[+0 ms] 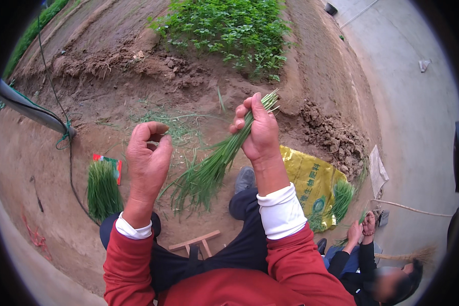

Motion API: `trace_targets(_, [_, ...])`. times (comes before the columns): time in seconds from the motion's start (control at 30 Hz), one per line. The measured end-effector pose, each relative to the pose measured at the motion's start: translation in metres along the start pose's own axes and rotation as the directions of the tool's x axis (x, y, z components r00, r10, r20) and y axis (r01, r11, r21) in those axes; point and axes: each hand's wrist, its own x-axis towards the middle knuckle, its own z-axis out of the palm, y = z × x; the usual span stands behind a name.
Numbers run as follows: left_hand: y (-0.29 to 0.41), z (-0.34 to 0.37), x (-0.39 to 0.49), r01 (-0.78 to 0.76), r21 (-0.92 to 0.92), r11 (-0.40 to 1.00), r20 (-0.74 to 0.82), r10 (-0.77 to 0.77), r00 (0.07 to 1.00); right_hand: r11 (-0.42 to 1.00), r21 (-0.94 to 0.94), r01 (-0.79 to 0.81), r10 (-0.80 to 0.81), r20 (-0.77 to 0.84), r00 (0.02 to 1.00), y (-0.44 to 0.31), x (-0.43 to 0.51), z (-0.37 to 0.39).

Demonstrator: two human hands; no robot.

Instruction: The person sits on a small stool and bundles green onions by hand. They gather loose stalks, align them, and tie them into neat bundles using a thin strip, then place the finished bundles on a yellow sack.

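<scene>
My right hand grips a bundle of chives. The pale stem ends stick up past the thumb, and the green leaves fan out down to the left. To the left, apart from the bundle, my left hand is raised with its fingers curled and the thumb tip close to the forefinger. Whether a small scrap sits between those tips is too small to tell. On the soil below lie loose leaf trimmings. Another pile of chives rests beside my left forearm, partly over a red and green packet.
A yellow printed sack lies at right, with more chives on it. A co-worker sits beyond, holding green stems. A pole with a cable juts in from the left. Leafy plants grow ahead; a wooden frame sits between my legs.
</scene>
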Motion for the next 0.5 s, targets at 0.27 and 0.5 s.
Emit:
trace_targets(0.27, [-0.003,-0.009,0.001,-0.012,-0.098,0.995,-0.022,0.010,1.000,0.922,-0.374,0.103,-0.080,0.076,0.994,0.008,-0.007,0.012])
trace_targets(0.5, [0.002,-0.002,0.003,0.038,-0.020,0.999,0.159,-0.035,0.987,0.845,-0.449,0.291,-0.196,0.247,0.949,0.024,-0.005,0.016])
